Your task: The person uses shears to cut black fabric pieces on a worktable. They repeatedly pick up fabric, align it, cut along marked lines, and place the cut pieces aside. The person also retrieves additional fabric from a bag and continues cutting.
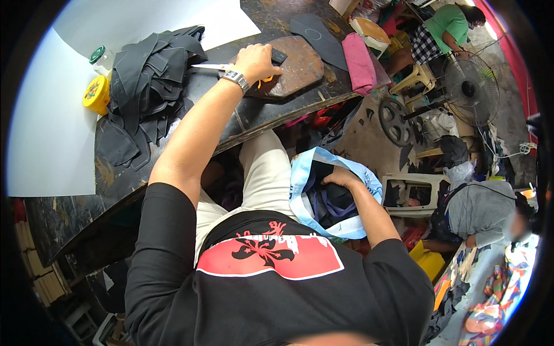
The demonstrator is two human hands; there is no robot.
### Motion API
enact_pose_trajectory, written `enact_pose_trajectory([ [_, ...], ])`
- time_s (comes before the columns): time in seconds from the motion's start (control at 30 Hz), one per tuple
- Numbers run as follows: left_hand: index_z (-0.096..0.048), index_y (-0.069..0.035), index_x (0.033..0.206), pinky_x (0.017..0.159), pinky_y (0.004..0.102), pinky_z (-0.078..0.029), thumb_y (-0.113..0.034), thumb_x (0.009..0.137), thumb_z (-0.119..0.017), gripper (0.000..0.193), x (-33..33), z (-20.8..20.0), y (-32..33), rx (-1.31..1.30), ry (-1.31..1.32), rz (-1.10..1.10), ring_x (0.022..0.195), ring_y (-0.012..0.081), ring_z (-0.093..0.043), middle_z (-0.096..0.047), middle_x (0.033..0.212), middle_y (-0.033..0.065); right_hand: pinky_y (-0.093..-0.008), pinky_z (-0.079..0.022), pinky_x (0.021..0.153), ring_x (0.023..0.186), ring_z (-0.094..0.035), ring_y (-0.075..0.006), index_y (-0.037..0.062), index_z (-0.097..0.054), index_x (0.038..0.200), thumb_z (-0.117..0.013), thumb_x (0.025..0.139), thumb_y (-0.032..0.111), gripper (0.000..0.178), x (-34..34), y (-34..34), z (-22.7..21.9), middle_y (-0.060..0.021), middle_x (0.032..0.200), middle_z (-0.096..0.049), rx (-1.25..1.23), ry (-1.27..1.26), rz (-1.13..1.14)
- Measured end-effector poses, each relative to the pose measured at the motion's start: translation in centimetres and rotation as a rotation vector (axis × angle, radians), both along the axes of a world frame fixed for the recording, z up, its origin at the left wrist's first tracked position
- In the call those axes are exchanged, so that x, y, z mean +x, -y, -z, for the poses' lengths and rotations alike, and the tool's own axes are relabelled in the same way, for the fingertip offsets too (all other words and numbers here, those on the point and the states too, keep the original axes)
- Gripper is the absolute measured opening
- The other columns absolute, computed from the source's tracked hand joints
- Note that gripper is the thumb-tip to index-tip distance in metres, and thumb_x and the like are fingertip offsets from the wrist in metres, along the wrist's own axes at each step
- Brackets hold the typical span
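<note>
My left hand [255, 62] is on a brown, worn cutting board [303, 60] on the table, its thumb and fingers closed around a small black piece [278, 56]. Under that hand lie scissors with orange handles [266, 80], their blades pointing left past my wrist. My right hand [342, 177] reaches into a light blue and white bag [302, 203] beside my lap. Dark material [333, 202] fills the bag and hides my right fingertips. Left of the board, a heap of cut black pieces [153, 69] covers part of the table.
A yellow tub [96, 94] and a green-lidded jar [101, 56] stand beside the heap, near white sheets [52, 132]. A pink roll [359, 63] lies at the table's right end. A standing fan [470, 86] and two other people, one in green [447, 29], one in grey [482, 210], are to the right.
</note>
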State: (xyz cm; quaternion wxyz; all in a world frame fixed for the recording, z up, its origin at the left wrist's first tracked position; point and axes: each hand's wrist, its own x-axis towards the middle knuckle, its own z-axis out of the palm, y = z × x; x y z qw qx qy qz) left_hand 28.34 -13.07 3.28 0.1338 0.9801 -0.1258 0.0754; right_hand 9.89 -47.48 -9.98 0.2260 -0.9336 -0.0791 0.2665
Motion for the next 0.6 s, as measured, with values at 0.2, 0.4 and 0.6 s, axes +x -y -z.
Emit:
enact_pose_trajectory([
  [0.2, -0.072, 0.001, 0.079, 0.078, 0.0441, -0.056, -0.026, 0.074, -0.074, 0.028, 0.2, 0.3, 1.0, -0.014, 0.088, 0.025, 0.084, 0.0369, -0.070, -0.071, 0.083, 0.0222, -0.0384, -0.046, 0.096, 0.110, -0.059, -0.0340, -0.0012, -0.060, 0.118, -0.085, 0.056, 0.028, 0.073, -0.2, -0.1, -0.3, -0.0211, 0.115, -0.063, -0.032, 0.069, -0.017],
  [0.4, -0.075, -0.004, 0.088, 0.078, 0.0395, -0.056, -0.026, 0.077, -0.070, 0.025, 0.4, 1.0, 0.3, -0.300, 0.098, -0.144, 0.082, 0.0323, -0.071, -0.072, 0.085, 0.0170, -0.0385, -0.047, 0.095, 0.108, -0.061, -0.0337, -0.0012, -0.061, 0.116, -0.085, 0.057, 0.025, 0.069, -0.3, 0.1, 0.1, -0.0203, 0.113, -0.065, 0.033, 0.087, 0.002],
  [0.6, -0.073, -0.003, 0.099, 0.074, 0.0274, -0.056, -0.020, 0.086, -0.071, 0.022, 1.3, 2.6, -2.3, -0.911, 0.032, -0.241, 0.077, 0.0112, -0.067, -0.072, 0.086, 0.0038, -0.0374, -0.046, 0.096, 0.109, -0.061, -0.0329, -0.0016, -0.061, 0.116, -0.085, 0.057, 0.022, 0.068, 0.0, 0.5, 1.4, -0.0212, 0.115, -0.065, 0.062, 0.051, 0.018],
])
